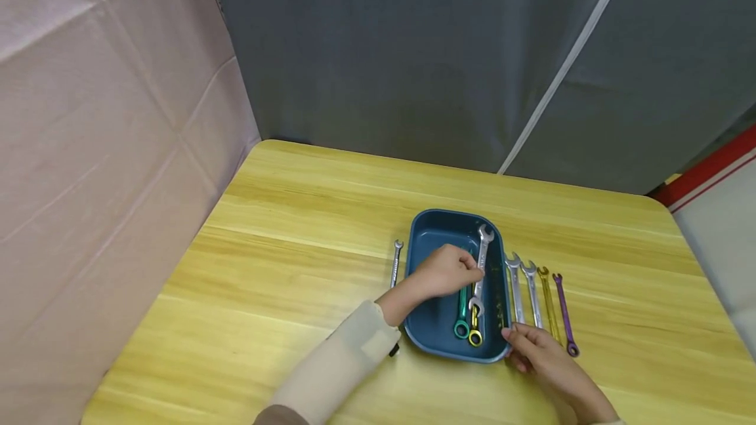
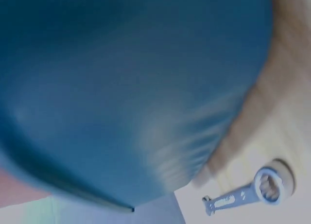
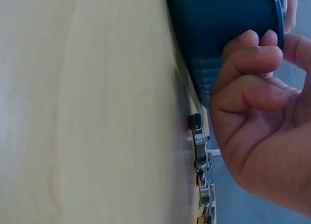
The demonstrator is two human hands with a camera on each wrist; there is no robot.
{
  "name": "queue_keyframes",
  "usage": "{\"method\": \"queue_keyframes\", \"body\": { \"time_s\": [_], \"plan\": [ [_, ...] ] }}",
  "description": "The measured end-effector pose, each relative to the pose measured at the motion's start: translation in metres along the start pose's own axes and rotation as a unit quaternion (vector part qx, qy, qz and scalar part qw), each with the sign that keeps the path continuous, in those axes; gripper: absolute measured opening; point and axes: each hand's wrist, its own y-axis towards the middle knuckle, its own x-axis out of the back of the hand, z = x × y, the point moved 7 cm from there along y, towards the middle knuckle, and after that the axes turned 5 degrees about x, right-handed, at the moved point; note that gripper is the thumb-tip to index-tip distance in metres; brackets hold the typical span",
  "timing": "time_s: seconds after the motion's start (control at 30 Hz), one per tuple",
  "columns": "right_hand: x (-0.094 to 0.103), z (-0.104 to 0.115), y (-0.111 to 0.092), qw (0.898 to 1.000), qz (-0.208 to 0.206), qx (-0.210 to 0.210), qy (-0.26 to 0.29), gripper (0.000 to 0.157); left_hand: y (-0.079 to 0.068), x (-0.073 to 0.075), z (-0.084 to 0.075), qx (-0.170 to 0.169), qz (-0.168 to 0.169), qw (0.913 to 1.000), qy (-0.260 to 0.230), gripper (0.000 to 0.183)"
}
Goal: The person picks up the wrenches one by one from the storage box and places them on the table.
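My left hand (image 1: 445, 271) reaches over the blue tray (image 1: 434, 340) and pinches a silver combination wrench (image 1: 484, 248) near its middle. Under it, a green ratchet wrench (image 1: 462, 310) and a yellow one (image 1: 475, 336) lie in the tray, partly hidden by the hand and the silver wrench. At the tray's near right corner, my right hand (image 1: 546, 359) pinches the rim between thumb and fingers; the right wrist view shows those fingers (image 3: 252, 63) curled against the tray's outer wall. The left wrist view is mostly filled by the tray's blurred side (image 2: 136, 88).
Left of the tray lies a small silver wrench (image 1: 396, 264). To its right, two silver wrenches (image 1: 516, 287), a gold one (image 1: 549, 300) and a purple one (image 1: 565, 313) lie in a row. A grey curtain (image 1: 384, 64) hangs behind the wooden table (image 1: 266, 267).
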Motion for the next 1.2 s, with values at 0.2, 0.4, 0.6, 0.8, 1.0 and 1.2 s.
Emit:
{"method": "queue_keyframes", "body": {
  "time_s": [0.2,0.4,0.6,0.8,1.0,1.2],
  "plan": [
    [0.001,0.001,0.0,1.0,0.002,0.0,0.013,0.03,-0.01,0.014,-0.005,-0.018,-0.002,0.9996,-0.021,0.017],
    [0.0,0.0,0.001,1.0,0.005,-0.004,0.007,0.031,-0.018,0.031,-0.002,-0.026,-0.021,0.9989,-0.035,0.018],
    [0.002,-0.004,0.0,1.0,0.003,-0.019,0.003,0.037,-0.025,0.049,0.011,-0.016,-0.015,0.9984,-0.052,0.018],
    [0.002,-0.004,0.0,1.0,0.004,-0.015,0.009,0.031,-0.033,0.066,0.029,-0.001,-0.016,0.9962,-0.085,0.017],
    [0.003,-0.005,0.001,1.0,-0.001,-0.021,0.003,0.032,-0.041,0.084,0.045,0.004,-0.034,0.9953,-0.09,0.017],
    [0.003,-0.004,0.0,1.0,0.0,-0.015,-0.008,0.041,-0.048,0.099,0.062,0.015,-0.054,0.9932,-0.103,0.019]
  ]
}}
